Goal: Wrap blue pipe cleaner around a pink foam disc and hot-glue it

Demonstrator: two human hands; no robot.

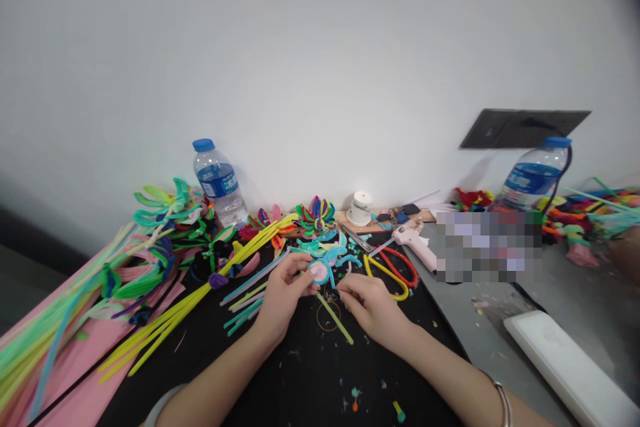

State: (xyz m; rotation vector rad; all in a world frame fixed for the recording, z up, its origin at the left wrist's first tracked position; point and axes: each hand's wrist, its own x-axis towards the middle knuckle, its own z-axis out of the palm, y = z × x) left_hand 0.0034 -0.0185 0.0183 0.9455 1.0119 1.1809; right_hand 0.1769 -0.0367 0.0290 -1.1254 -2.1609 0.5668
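Note:
My left hand (pixel 285 287) pinches a small round coil (pixel 320 271) of pipe cleaner, pink in the middle with a blue rim, between thumb and fingers. A loose blue pipe cleaner strand (pixel 332 276) hangs from the coil's right side. At the strand's lower end, the thumb and fingertips of my right hand (pixel 370 303) are pinched together on it. A yellow-green pipe cleaner (pixel 336 320) lies under my hands beside a thin wire ring (pixel 320 321). More blue pipe cleaner pieces (pixel 350 260) sit just behind the coil.
Yellow-and-red-handled scissors (pixel 385 273) and a pink glue gun (pixel 416 247) lie to the right. Water bottles stand left (pixel 219 183) and right (pixel 534 177) by the wall. Bundled pipe cleaners (pixel 165 333) spread at left; a white case (pixel 565 360) lies at right.

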